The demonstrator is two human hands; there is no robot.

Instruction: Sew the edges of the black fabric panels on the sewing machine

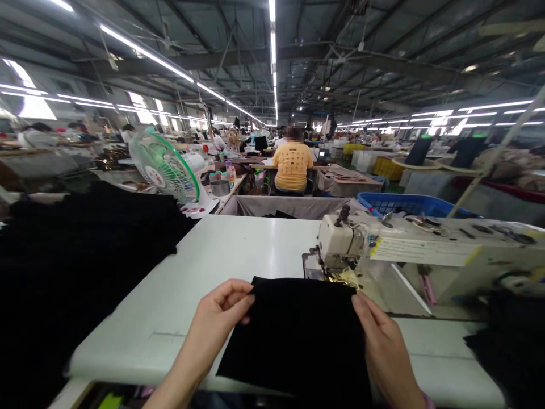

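Note:
Between my two hands a piece of black fabric (302,335) is stretched, its top edge nearly level and its lower part hanging over the table's front edge. My left hand (227,309) pinches the upper left corner between thumb and fingers. At the upper right corner, my right hand (378,329) grips the cloth, thumb on the near side. Just beyond the fabric stands a sewing machine (340,236); its needle area is partly hidden behind the cloth's top edge.
A large heap of black cloth (85,244) lies left of the white table (238,244), with more black cloth (511,346) at the right. Behind are a green-rimmed fan (166,167), a blue basket (404,201) and a seated person in yellow (293,165). Pink-handled snips (427,287) lie by the machine.

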